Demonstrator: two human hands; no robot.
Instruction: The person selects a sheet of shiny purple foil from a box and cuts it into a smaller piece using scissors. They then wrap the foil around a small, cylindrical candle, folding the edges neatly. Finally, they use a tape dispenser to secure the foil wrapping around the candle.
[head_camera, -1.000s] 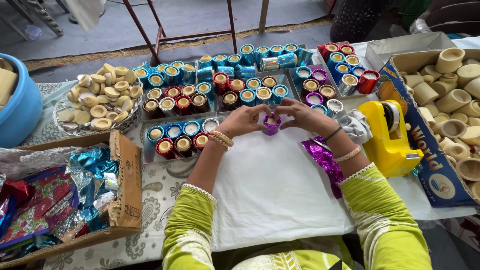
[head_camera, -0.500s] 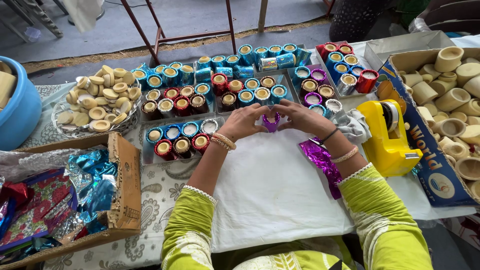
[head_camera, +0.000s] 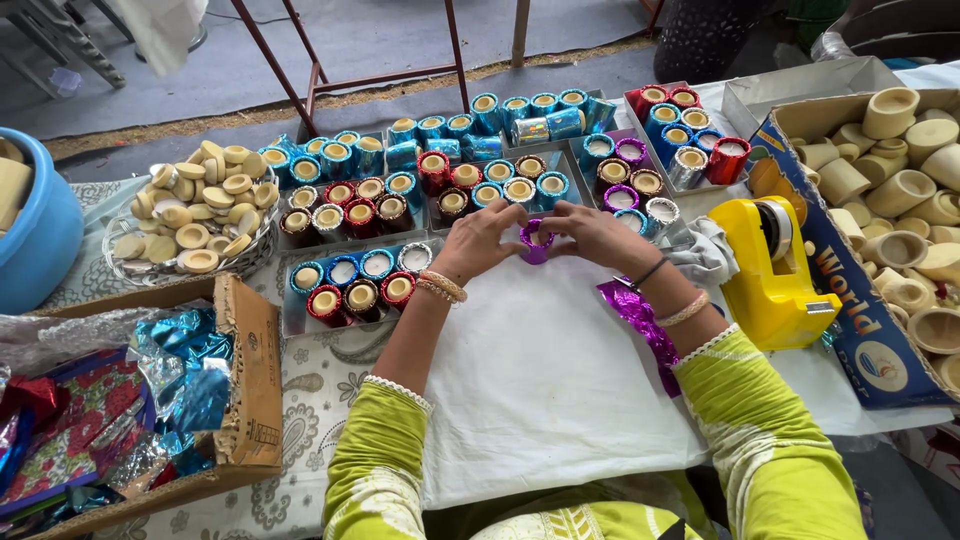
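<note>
At the worktop's (head_camera: 560, 400) centre, over the white cloth: I am pinching one purple foil-wrapped cup (head_camera: 535, 242) between left hand (head_camera: 483, 240) and right hand (head_camera: 597, 236), both grips clamped on it, pressing foil snug; purple foil strip (head_camera: 645, 318) lying beside my right wrist.

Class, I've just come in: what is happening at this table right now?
A person in green sleeves holds a small purple foil-wrapped cup between the left hand and right hand, above a white cloth. Behind it stand rows of cups already wrapped in blue, red and purple foil. A strip of purple foil lies by the right wrist, beside a yellow tape dispenser. Bare cups fill a box.
</note>
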